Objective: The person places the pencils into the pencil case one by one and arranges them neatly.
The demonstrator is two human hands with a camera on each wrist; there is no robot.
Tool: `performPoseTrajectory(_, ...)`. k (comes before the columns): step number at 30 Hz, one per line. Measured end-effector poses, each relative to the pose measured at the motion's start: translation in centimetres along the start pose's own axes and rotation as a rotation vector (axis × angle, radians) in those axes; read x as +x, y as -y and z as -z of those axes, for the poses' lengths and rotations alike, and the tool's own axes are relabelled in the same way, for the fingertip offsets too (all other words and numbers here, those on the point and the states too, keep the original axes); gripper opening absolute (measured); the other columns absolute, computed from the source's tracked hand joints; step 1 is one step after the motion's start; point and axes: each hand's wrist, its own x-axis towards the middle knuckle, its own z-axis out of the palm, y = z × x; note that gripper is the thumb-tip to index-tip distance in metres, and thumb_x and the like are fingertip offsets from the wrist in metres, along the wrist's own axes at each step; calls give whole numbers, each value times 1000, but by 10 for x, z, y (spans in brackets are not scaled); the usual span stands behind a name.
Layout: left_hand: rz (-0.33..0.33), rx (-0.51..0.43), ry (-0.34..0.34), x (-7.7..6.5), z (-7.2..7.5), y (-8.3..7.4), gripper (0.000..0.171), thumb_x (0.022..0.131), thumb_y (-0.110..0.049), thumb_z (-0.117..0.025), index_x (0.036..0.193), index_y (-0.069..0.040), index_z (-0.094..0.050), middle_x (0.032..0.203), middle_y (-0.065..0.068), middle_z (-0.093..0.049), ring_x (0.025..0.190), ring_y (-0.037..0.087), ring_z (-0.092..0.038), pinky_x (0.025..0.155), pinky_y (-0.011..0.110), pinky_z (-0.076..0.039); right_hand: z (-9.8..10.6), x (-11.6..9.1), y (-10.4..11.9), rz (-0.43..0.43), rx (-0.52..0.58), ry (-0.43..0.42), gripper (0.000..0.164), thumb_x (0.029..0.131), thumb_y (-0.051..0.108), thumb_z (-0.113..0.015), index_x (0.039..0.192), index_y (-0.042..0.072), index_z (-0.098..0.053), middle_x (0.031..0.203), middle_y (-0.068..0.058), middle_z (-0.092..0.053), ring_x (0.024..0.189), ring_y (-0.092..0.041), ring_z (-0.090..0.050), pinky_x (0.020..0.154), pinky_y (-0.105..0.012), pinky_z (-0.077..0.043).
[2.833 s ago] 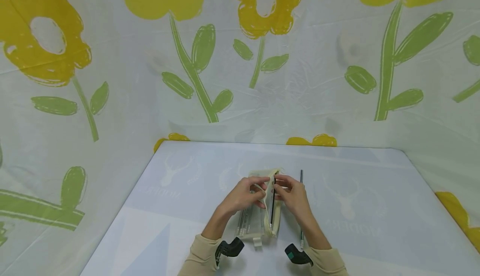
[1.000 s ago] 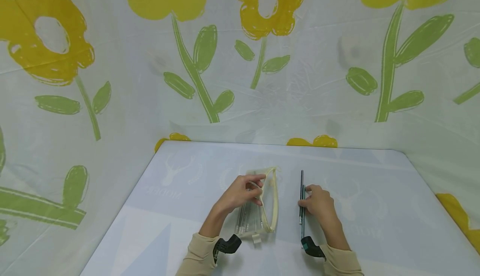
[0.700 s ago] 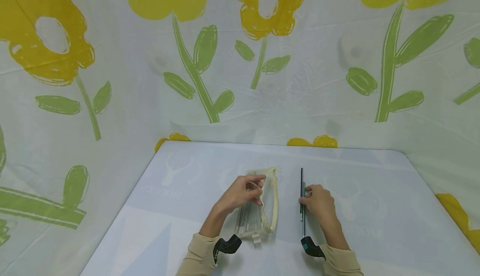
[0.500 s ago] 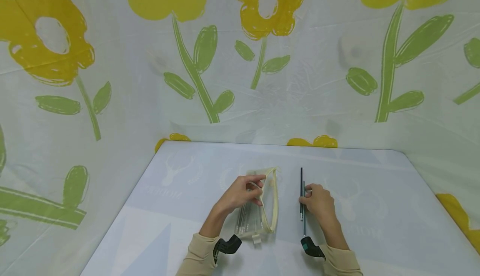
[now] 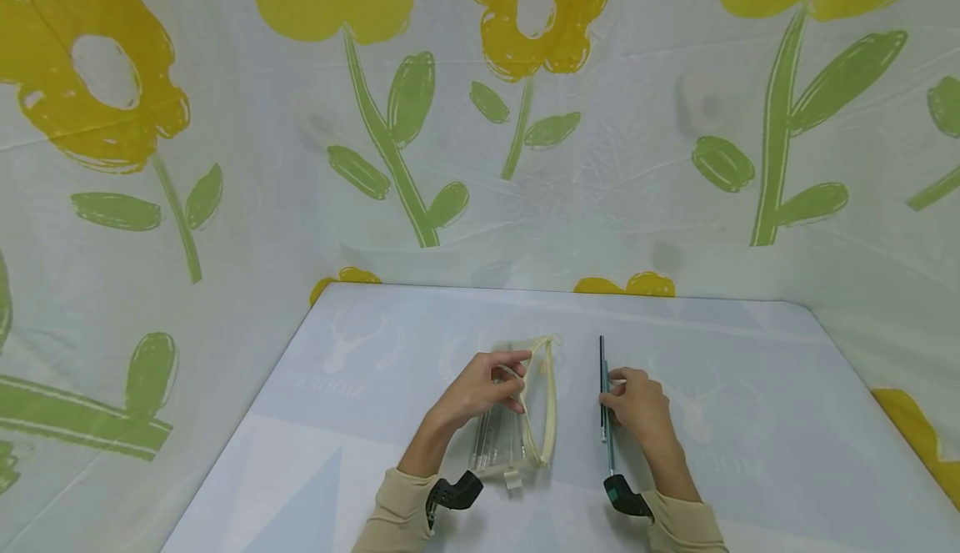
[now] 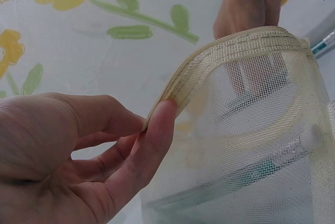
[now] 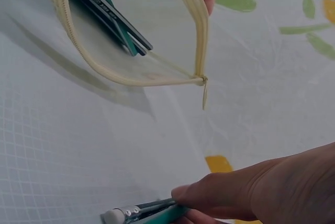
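Note:
My left hand (image 5: 483,388) pinches the cream zip edge of a see-through mesh pencil case (image 5: 498,444) between thumb and finger, keeping its mouth apart. Inside it, in the right wrist view, lie dark and green pencils (image 7: 107,14); through the mesh in the left wrist view shows a green pencil (image 6: 251,174). To the right of the case my right hand (image 5: 639,403) pinches a dark pencil (image 5: 602,353) and a greenish one (image 5: 611,444) side by side. A white eraser end (image 7: 114,216) shows in the right wrist view; the fingers hide part of both pencils.
The case lies on a pale table (image 5: 360,453) printed with faint deer heads and lettering. A white curtain (image 5: 600,136) with yellow flowers surrounds the table's far side and flanks. Black wrist cameras (image 5: 459,490) sit near both sleeves.
Earlier my right hand held a dark pencil at the case's mouth. It has since moved right to the two pencils, which have shifted slightly away from me. My left hand has stayed at the zip edge.

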Motion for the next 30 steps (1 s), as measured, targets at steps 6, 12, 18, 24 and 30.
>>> performPoseTrajectory(6,0,5,-2,0,0,0,49,96,-2,-53,144,-1,-48,117,24,-55,70,20,-70,76,54,-63,5,0,2,-1,22,8,41,87,10,-70,123,-9,-61,93,-19,-71,62,-14,-62,53,-27,-53)
performPoseTrajectory(12,2,11,-7,0,-1,0,49,96,-2,-54,144,-2,-48,117,22,-56,70,20,-70,76,53,-63,8,-1,4,14,81,11,38,88,10,-69,121,-9,-63,97,-22,-71,62,-14,-67,53,-27,-57)
performPoseTrajectory(18,6,10,-4,0,-1,0,49,96,-3,-54,144,-3,-48,118,23,-55,71,21,-70,76,53,-63,6,0,6,22,207,12,40,89,9,-68,125,-7,-62,108,-25,-67,68,-14,-70,59,-26,-63)
performPoseTrajectory(24,7,14,-2,0,0,0,49,96,-4,-54,144,-4,-48,118,23,-55,70,23,-71,76,52,-63,2,1,9,67,320,11,40,90,8,-67,128,-5,-61,113,-26,-65,76,-16,-71,61,-26,-65)
performPoseTrajectory(30,7,4,4,0,-1,0,49,97,-4,-54,145,-3,-47,119,25,-54,72,23,-71,77,54,-63,-1,1,16,71,409,43,40,91,8,-67,130,-2,-61,113,-23,-65,76,-14,-70,63,-25,-65)
